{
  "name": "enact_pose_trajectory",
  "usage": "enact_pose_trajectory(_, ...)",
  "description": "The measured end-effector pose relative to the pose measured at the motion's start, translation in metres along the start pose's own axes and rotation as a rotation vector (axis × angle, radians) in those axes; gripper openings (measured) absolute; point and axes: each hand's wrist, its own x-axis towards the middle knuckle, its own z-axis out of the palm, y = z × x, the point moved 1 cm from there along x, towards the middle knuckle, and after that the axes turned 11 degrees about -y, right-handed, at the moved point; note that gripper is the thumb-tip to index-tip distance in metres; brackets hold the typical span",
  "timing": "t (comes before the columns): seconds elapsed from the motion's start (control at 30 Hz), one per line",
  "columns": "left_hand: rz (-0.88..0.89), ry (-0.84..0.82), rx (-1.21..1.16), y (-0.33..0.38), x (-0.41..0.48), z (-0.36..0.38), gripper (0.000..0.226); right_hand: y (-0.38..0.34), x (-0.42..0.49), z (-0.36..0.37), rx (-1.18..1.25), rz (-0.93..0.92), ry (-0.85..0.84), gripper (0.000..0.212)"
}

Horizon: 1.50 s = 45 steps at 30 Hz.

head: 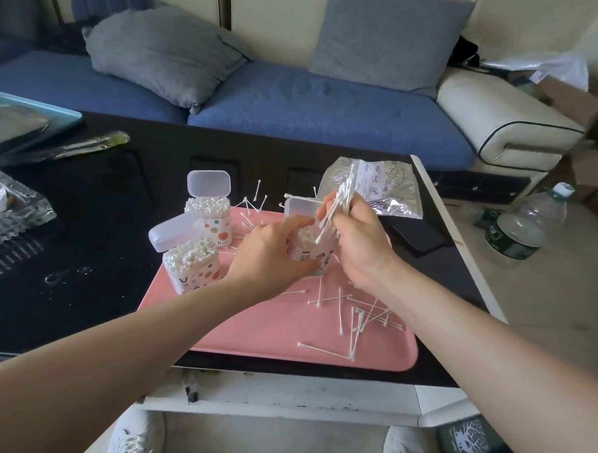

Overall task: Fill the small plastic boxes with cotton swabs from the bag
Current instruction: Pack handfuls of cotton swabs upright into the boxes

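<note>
Two full boxes (193,261) stand at the tray's (261,334) nine o'clock; at centre our left hand (274,251) grips the third box (304,251), our right hand (360,247) pinches a swab bundle (336,207) over it. Light, stiff, slippery sticks: best pinched mid-shaft, we judge.

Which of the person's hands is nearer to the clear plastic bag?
Right. The right hand, pinching a bundle of swabs, sits just in front of the bag; the left hand grips the box farther left.
</note>
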Motion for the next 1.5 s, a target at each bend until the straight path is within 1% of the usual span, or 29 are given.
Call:
enact_pose_trajectory(0.07, -0.006, -0.001, -0.004, 0.0, 0.001, 0.0, 0.063, 0.001, -0.002, 0.002, 0.012, 0.032, 0.0, 0.024)
enact_pose_trajectory(0.17, -0.004, -0.005, -0.017, 0.0, 0.002, 0.001, 0.059, 0.001, -0.003, 0.003, 0.074, 0.088, -0.031, 0.016)
enact_pose_trajectory(0.27, -0.001, 0.003, -0.034, -0.002, 0.002, 0.001, 0.055, 0.001, -0.002, -0.002, 0.112, 0.107, -0.049, 0.011)
enact_pose_trajectory(0.3, 0.0, 0.006, -0.035, -0.003, 0.002, 0.0, 0.055, 0.002, -0.002, -0.005, 0.101, 0.109, -0.059, 0.016)
enact_pose_trajectory(0.37, 0.003, 0.004, -0.032, -0.004, 0.003, 0.0, 0.056, 0.003, -0.003, -0.012, 0.031, 0.129, -0.05, 0.03)
enact_pose_trajectory(0.43, 0.004, 0.006, -0.039, -0.005, 0.003, 0.0, 0.059, 0.002, -0.006, -0.017, -0.08, 0.148, -0.035, 0.033)
enact_pose_trajectory(0.5, -0.008, 0.003, -0.062, -0.005, 0.003, 0.0, 0.06, 0.003, -0.007, -0.023, -0.222, 0.149, -0.06, 0.034)
enact_pose_trajectory(0.57, -0.013, -0.011, -0.09, -0.004, 0.003, 0.0, 0.06, 0.002, -0.006, -0.028, -0.404, 0.159, -0.091, 0.042)
enact_pose_trajectory(0.6, -0.014, -0.022, -0.105, -0.005, 0.003, 0.001, 0.06, 0.002, -0.008, -0.032, -0.451, 0.166, -0.1, 0.044)
enact_pose_trajectory(0.63, -0.019, -0.031, -0.119, -0.005, 0.003, 0.002, 0.06, 0.0, -0.008, -0.036, -0.464, 0.145, -0.11, 0.041)
enact_pose_trajectory(0.7, -0.029, -0.042, -0.132, -0.007, 0.003, 0.003, 0.06, -0.006, -0.009, -0.04, -0.475, 0.046, -0.139, 0.019)
enact_pose_trajectory(0.73, -0.033, -0.047, -0.13, -0.007, 0.004, 0.004, 0.06, -0.008, -0.011, -0.043, -0.497, 0.005, -0.14, 0.012)
enact_pose_trajectory(0.83, -0.041, -0.053, -0.115, -0.009, 0.005, 0.006, 0.061, -0.013, -0.012, -0.043, -0.587, -0.075, -0.094, 0.014)
enact_pose_trajectory(0.93, -0.037, -0.068, -0.09, -0.009, 0.005, 0.009, 0.061, -0.012, -0.011, -0.044, -0.672, -0.114, -0.092, 0.009)
enact_pose_trajectory(1.0, -0.036, -0.075, -0.075, -0.01, 0.005, 0.01, 0.062, -0.012, -0.009, -0.042, -0.734, -0.109, -0.127, 0.011)
enact_pose_trajectory(1.1, -0.03, -0.09, -0.052, -0.012, 0.005, 0.012, 0.063, -0.009, -0.006, -0.043, -0.814, -0.036, -0.201, 0.015)
enact_pose_trajectory(1.17, -0.044, -0.098, -0.057, -0.013, 0.004, 0.011, 0.064, -0.009, -0.005, -0.044, -0.756, 0.018, -0.23, 0.023)
enact_pose_trajectory(1.2, -0.05, -0.103, -0.062, -0.013, 0.004, 0.011, 0.063, -0.011, -0.004, -0.046, -0.717, 0.017, -0.229, 0.025)
enact_pose_trajectory(1.33, -0.05, -0.117, -0.06, -0.014, 0.003, 0.007, 0.063, -0.019, -0.005, -0.05, -0.662, -0.064, -0.16, 0.014)
enact_pose_trajectory(1.4, -0.045, -0.113, -0.046, -0.013, 0.002, 0.007, 0.063, -0.02, -0.007, -0.049, -0.697, -0.081, -0.175, 0.011)
enact_pose_trajectory(1.5, -0.036, -0.113, -0.017, -0.012, 0.001, 0.006, 0.063, -0.014, -0.008, -0.044, -0.806, -0.091, -0.222, 0.012)
